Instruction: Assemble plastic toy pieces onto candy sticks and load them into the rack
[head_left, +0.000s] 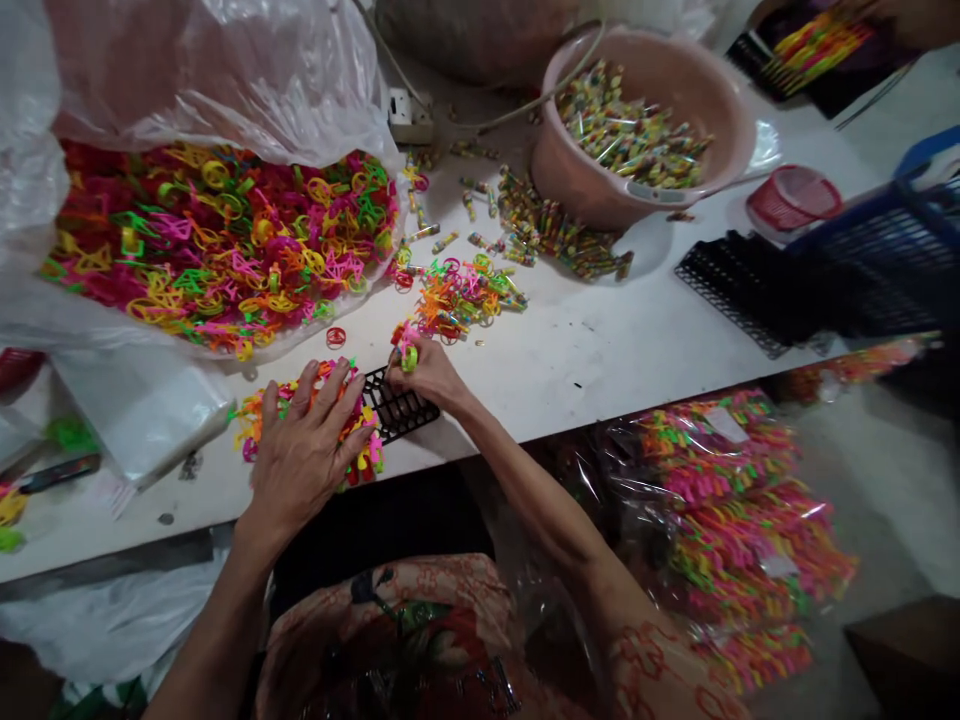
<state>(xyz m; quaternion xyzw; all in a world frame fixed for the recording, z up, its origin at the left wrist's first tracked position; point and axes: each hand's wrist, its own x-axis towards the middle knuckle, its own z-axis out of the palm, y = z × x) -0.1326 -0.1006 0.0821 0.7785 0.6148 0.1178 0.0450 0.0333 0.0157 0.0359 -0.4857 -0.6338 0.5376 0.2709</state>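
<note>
My left hand [311, 425] lies flat, fingers spread, on a row of colourful small plastic pieces [369, 458] set on the left part of a black grid tray [409, 412]. The tray's right part shows bare slots. Over its far edge, my right hand [433, 372] is closed on a few small plastic pieces [408, 355], pink and yellow-green; their exact kind is partly hidden by the fingers. Just beyond is a small loose heap of bright plastic pieces [457, 295] mixed with small filled clear tubes [517, 298]. A single red ring-shaped piece [336, 337] lies near my left hand.
A big plastic bag [225, 80] spills bright pieces at left, beside clear bags [150, 405]. A pink basin [577, 170] holds many tubes. At right are black grid trays [731, 290], a red basket [795, 200] and a blue crate [885, 250]. Packed bags [750, 540] sit below the table edge.
</note>
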